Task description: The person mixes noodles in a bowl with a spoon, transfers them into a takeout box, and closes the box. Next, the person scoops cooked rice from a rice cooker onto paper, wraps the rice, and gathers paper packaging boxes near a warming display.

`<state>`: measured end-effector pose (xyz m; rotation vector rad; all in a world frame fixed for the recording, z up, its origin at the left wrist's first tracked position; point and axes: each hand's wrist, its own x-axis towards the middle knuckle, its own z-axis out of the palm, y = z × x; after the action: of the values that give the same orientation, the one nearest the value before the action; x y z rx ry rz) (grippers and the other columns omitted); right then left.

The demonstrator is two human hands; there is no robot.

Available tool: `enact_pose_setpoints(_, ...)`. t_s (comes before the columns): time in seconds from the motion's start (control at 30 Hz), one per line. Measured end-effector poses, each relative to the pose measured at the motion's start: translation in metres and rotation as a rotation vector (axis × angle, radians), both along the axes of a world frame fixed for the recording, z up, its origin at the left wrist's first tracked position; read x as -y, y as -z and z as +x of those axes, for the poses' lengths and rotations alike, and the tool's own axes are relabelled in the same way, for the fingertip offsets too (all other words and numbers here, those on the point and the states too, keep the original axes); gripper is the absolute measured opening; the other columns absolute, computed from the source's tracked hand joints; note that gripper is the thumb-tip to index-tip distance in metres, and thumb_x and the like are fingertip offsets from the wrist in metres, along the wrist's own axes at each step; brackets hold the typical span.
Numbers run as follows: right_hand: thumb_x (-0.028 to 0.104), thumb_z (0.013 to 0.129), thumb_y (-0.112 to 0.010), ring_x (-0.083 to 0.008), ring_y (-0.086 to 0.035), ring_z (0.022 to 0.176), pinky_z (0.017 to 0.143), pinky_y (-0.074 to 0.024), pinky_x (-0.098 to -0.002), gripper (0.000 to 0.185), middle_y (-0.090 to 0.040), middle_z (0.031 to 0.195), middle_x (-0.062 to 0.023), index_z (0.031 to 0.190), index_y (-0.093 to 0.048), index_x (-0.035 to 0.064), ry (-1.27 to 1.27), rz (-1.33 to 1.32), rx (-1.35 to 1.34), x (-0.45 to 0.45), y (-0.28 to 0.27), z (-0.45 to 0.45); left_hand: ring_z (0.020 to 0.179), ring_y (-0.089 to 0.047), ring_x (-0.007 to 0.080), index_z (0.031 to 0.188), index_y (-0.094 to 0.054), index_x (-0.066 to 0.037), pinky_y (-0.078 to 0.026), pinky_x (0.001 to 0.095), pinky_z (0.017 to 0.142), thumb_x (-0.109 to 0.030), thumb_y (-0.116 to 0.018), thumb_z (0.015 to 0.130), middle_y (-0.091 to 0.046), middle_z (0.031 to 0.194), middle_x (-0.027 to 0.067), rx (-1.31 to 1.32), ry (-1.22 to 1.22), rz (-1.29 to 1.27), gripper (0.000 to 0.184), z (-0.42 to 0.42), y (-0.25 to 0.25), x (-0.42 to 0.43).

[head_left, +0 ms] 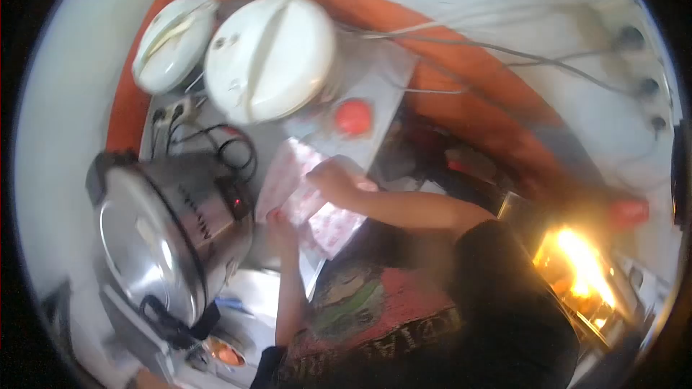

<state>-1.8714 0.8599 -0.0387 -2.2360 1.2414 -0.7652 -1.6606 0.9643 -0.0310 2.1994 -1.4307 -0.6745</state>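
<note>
A thin pink-and-white patterned sheet or bag (pixel 339 233) is spread in front of my body, over the grey counter's edge. I cannot tell whether it is paper, plastic or cloth. My left hand (pixel 277 225) pinches its near left edge. Across its upper part lies my right hand (pixel 333 179), fingers curled in on the material; blur hides the fingertips. A large steel cooker (pixel 173 238) with a dark handle and a small lit red light stands just left of my left hand. Beyond my right hand sits a round red thing (pixel 353 117) on the counter.
Two white lidded cookers, one large (pixel 274 57) and one smaller (pixel 175 43), stand at the back. Black cables run from a power strip (pixel 176 112). A bright yellow glow (pixel 580 274) fills a metal-framed box at my right. A container of orange items (pixel 225 353) is lower left.
</note>
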Motion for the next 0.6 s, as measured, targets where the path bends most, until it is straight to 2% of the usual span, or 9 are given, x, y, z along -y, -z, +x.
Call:
enact_pose_setpoints(0.03, 0.014, 0.078, -0.057, -0.0328, -0.064, 0.081, 0.079, -0.0494, -0.0453, 0.016, -0.065, 0.081, -0.0114, 0.089, -0.063, 0.0046, 0.034, -0.006, 0.173, 0.004, -0.007, 0.000, 0.092, -0.057, 0.0291, 0.109, -0.053, -0.001, -0.046, 0.0371, 0.087, -0.012, -0.051, 0.098, -0.058, 0.105, 0.0166, -0.192, -0.072, -0.163, 0.016, -0.007, 0.007, 0.002)
enact_pose_setpoints(0.07, 0.012, 0.078, -0.056, -0.0334, -0.062, 0.084, 0.078, -0.0502, -0.0441, 0.014, -0.063, 0.084, -0.0117, 0.088, -0.061, 0.0044, 0.045, 0.056, 0.109, 0.001, -0.010, -0.004, 0.095, -0.055, 0.0312, 0.105, -0.057, -0.003, -0.044, 0.0398, 0.088, -0.004, -0.057, 0.091, -0.057, 0.105, 0.0170, -0.239, -0.078, -0.214, 0.014, -0.012, 0.014, 0.005)
enact_pose_setpoints(0.17, 0.010, 0.076, -0.058, -0.0347, -0.061, 0.085, 0.076, -0.0510, -0.0423, 0.014, -0.060, 0.089, -0.0127, 0.088, -0.061, 0.0050, -0.023, 0.033, -0.035, 0.002, -0.021, -0.008, 0.098, -0.053, 0.0339, 0.101, -0.059, -0.006, -0.043, 0.0432, 0.090, 0.001, -0.060, 0.082, -0.055, 0.104, 0.0165, 0.208, 0.278, -0.377, 0.020, -0.014, 0.003, 0.010)
enact_pose_setpoints(0.2, 0.008, 0.074, -0.060, -0.0335, -0.058, 0.091, 0.082, -0.0497, -0.0422, 0.017, -0.057, 0.094, -0.0109, 0.091, -0.061, 0.0065, -0.122, 0.117, -0.098, 0.002, -0.020, -0.012, 0.101, -0.051, 0.0352, 0.098, -0.062, -0.008, -0.041, 0.0455, 0.090, 0.001, -0.061, 0.076, -0.055, 0.102, 0.0157, 0.209, 0.309, -0.380, 0.024, -0.013, 0.001, 0.008)
enact_pose_setpoints(0.3, 0.007, 0.074, -0.059, -0.0310, -0.056, 0.097, 0.092, -0.0449, -0.0439, 0.022, -0.060, 0.098, -0.0082, 0.095, -0.064, 0.0066, -0.122, -0.002, -0.037, -0.011, -0.023, -0.018, 0.098, -0.053, 0.0338, 0.099, -0.063, -0.007, -0.040, 0.0475, 0.087, -0.008, -0.064, 0.078, -0.056, 0.098, 0.0124, 0.336, 0.337, -0.372, 0.021, -0.008, -0.004, 0.003)
enact_pose_setpoints(0.4, 0.007, 0.070, -0.063, -0.0272, -0.054, 0.106, 0.096, -0.0423, -0.0410, 0.031, -0.062, 0.104, -0.0058, 0.101, -0.067, 0.0085, -0.139, -0.143, -0.047, -0.016, -0.065, -0.037, 0.101, -0.053, 0.0335, 0.104, -0.065, -0.007, -0.039, 0.0505, 0.088, -0.014, -0.062, 0.080, -0.057, 0.100, 0.0121, 0.286, 0.455, -0.213, 0.026, -0.011, -0.031, -0.007)
enact_pose_setpoints(0.5, 0.005, 0.073, -0.062, -0.0275, -0.056, 0.106, 0.096, -0.0412, -0.0430, 0.041, -0.063, 0.112, -0.0066, 0.113, -0.065, 0.0082, -0.215, -0.140, -0.172, -0.019, -0.051, -0.044, 0.102, -0.053, 0.0337, 0.108, -0.065, -0.007, -0.038, 0.0547, 0.089, -0.017, -0.060, 0.081, -0.057, 0.102, 0.0113, 0.328, 0.476, -0.255, 0.029, -0.014, -0.037, -0.018)
enact_pose_setpoints(0.6, 0.005, 0.075, -0.061, -0.0280, -0.057, 0.106, 0.093, -0.0428, -0.0444, 0.044, -0.062, 0.115, -0.0086, 0.119, -0.059, 0.0085, -0.322, 0.221, -0.259, -0.006, -0.029, -0.042, 0.101, -0.055, 0.0341, 0.111, -0.064, -0.005, -0.040, 0.0518, 0.092, -0.014, -0.058, 0.080, -0.061, 0.105, 0.0108, 0.446, 0.504, -0.252, 0.032, 0.005, -0.006, -0.022)
